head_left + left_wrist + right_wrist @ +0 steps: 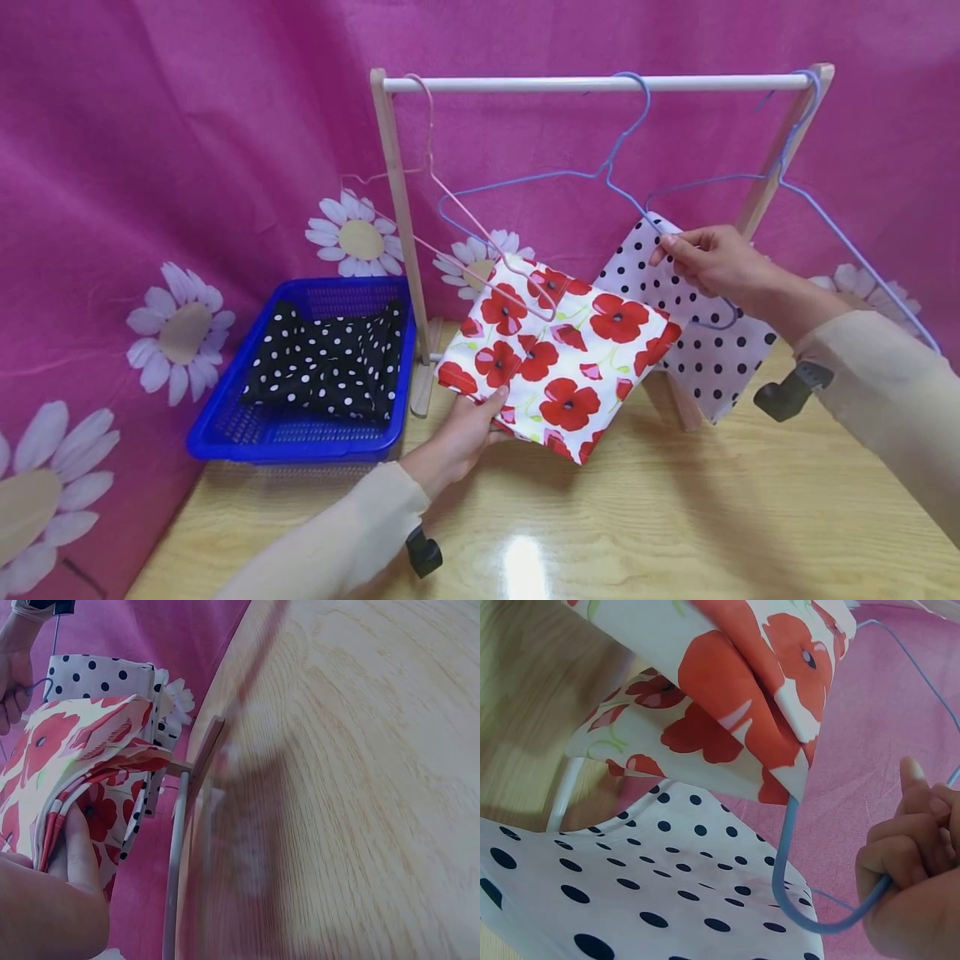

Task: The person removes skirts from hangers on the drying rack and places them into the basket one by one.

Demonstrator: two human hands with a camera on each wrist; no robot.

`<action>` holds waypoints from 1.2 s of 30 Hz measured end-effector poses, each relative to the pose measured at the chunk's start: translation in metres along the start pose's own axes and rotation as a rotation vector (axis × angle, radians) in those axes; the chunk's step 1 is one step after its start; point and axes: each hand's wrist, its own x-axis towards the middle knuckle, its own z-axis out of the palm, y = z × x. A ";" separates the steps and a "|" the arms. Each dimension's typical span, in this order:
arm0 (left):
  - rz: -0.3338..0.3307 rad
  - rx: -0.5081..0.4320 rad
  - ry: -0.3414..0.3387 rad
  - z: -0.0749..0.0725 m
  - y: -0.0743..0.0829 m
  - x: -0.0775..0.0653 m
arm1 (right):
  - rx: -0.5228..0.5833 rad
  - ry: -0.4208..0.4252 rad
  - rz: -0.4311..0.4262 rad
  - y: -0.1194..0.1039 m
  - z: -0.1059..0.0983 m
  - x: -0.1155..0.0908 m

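Note:
My left hand (465, 433) holds the lower left edge of a folded white cloth with red poppies (618, 317); in the left wrist view, fingers reach between its layers. With curled fingers my right hand (716, 262) grips the sloping right arm of the middle blue hanger (606, 171), which hooks over the rod. In the right wrist view, this hanger's lower wire (781, 855) runs into the poppy cloth's fold. A pink hanger (431, 142) hangs in front of the cloth's upper left part. Behind my right hand, a white cloth with black dots (720, 367) hangs on another blue hanger (855, 250).
The wooden rack with a white rod (510, 84) stands on a wood-grain table (637, 533). To its left, a blue plastic basket (292, 454) contains a black cloth with white dots (322, 367). A pink daisy-print backdrop (225, 125) lies behind.

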 end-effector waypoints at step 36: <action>-0.059 0.022 0.036 -0.008 -0.011 -0.012 | 0.002 -0.006 -0.006 0.002 0.002 0.001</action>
